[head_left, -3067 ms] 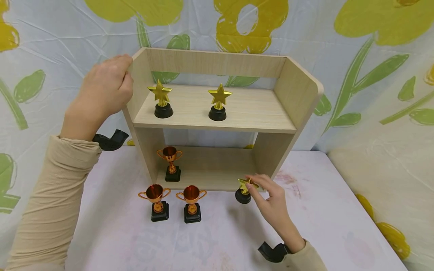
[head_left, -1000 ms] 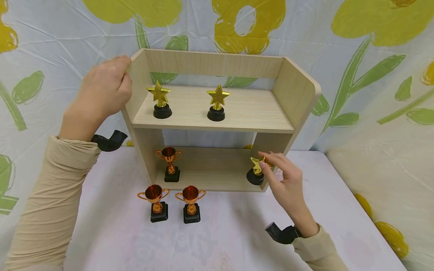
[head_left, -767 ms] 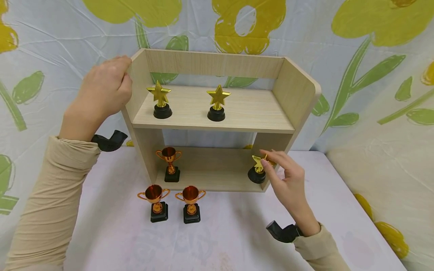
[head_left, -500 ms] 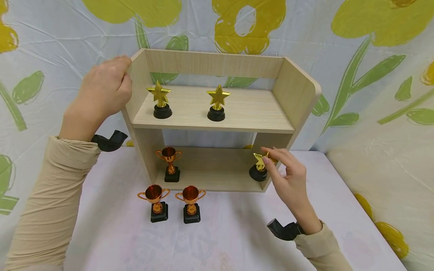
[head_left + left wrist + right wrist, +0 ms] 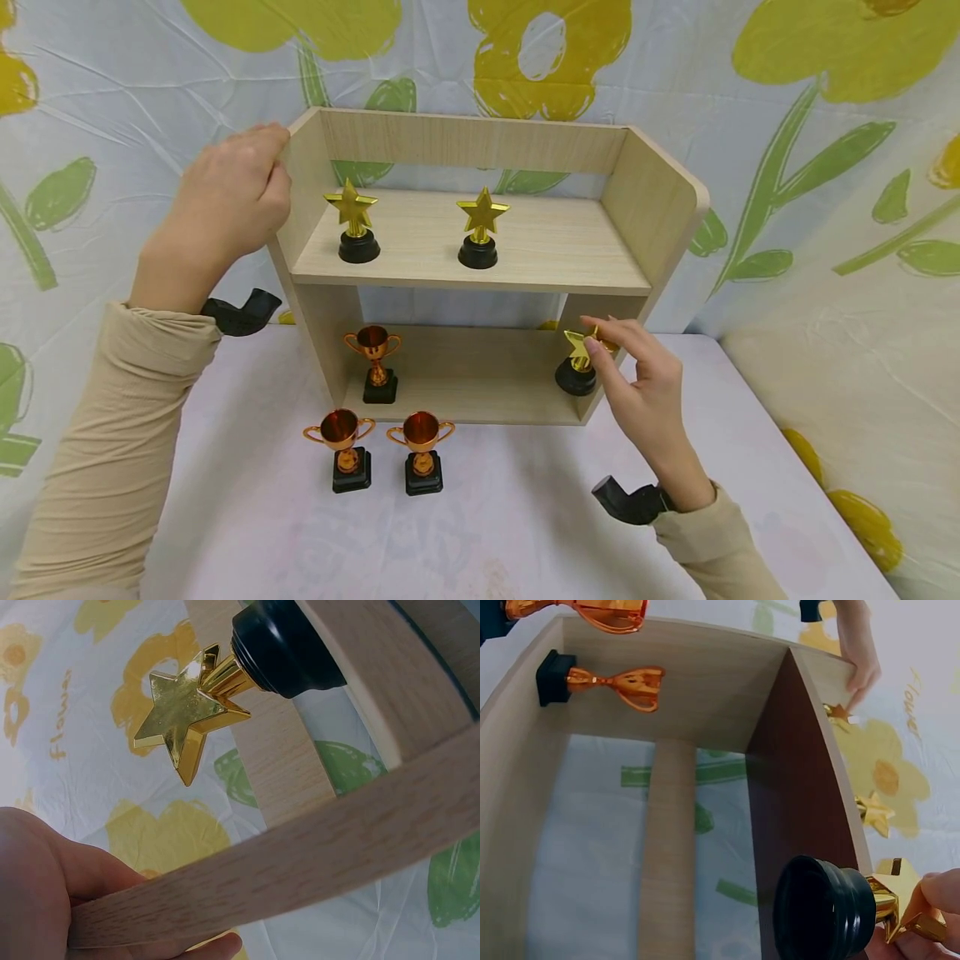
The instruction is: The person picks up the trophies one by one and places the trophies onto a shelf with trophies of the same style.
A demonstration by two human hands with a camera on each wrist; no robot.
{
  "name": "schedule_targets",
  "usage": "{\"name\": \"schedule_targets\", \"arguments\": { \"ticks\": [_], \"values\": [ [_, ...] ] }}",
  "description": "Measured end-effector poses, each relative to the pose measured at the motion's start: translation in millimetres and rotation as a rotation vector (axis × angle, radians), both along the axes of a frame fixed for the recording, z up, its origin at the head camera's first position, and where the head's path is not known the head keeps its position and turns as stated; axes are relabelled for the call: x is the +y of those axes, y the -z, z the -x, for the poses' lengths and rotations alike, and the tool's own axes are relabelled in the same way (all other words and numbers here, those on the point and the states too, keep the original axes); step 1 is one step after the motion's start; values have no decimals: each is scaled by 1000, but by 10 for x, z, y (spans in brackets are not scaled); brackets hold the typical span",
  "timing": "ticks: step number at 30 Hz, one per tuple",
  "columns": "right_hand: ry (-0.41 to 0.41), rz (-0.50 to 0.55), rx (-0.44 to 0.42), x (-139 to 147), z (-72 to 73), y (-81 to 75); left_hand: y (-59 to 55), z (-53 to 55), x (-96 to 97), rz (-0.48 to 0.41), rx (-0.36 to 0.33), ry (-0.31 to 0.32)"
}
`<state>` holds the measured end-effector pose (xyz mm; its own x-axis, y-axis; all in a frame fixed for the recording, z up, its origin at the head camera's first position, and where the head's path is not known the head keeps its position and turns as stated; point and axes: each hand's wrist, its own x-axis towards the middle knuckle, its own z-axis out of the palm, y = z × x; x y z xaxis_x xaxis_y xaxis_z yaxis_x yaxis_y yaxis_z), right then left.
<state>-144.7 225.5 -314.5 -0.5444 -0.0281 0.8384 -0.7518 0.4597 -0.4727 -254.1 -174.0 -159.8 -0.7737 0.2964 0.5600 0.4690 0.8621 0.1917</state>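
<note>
Pinching a gold star trophy [image 5: 576, 375] by its star in the right hand [image 5: 647, 387], held it slightly tilted near the right end of the wooden shelf's [image 5: 480, 142] lower compartment — base downward. Gripped the left side panel [image 5: 310, 183] with the left hand [image 5: 231, 187]. Saw two other star trophies [image 5: 480, 229] upright above, one copper cup [image 5: 374, 342] lower left — two more cups [image 5: 423, 432] on the table [image 5: 487, 525] in front.
</note>
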Motion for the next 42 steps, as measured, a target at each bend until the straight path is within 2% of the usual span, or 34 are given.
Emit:
{"name": "schedule_targets", "arguments": {
  "ticks": [30, 42],
  "values": [
    [28, 39, 28, -28, 82, -202, 5, 4, -8, 0, -1, 8],
    [7, 89, 46, -50, 87, -348, -2, -4, -7, 3, 8, 10]
  ]
}}
